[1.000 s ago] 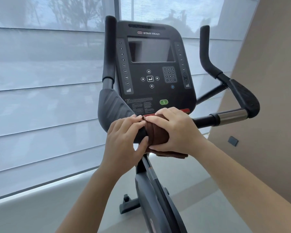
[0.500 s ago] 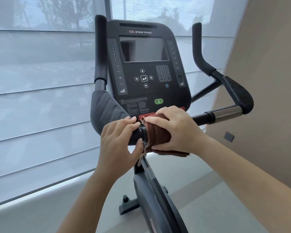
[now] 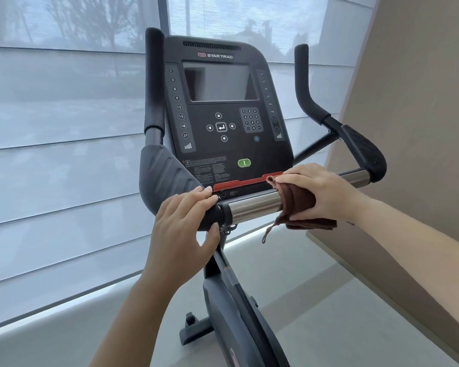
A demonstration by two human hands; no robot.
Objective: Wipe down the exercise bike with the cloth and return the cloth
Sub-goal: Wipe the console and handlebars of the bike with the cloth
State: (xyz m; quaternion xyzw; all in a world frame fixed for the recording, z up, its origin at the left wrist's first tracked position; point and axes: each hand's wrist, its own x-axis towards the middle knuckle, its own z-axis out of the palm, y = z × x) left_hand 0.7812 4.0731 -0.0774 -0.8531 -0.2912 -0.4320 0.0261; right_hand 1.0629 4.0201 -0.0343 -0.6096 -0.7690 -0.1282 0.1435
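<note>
Centre: exercise bike (image 3: 231, 308) on floor (image 3: 329, 313), before window blind (image 3: 64, 154); wall (image 3: 421, 128) at right. Console (image 3: 223, 115) on top, between left upright handle (image 3: 154, 80) and right upright handle (image 3: 302, 83). Crossbar (image 3: 252, 206) just below console, nearer viewer. Left grip (image 3: 183, 223) round crossbar's left end, thumb under. Cloth (image 3: 298, 205) draped over crossbar further right, thread hanging below; right grip (image 3: 321, 192) on top of cloth. Bare crossbar between grips.

Person's left hand (image 3: 180, 226) and right hand (image 3: 321, 194) are bare, fingernails short and plain. Left forearm (image 3: 133, 313) and right forearm (image 3: 421, 247) bare along whole visible length, wrists uncovered too.
</note>
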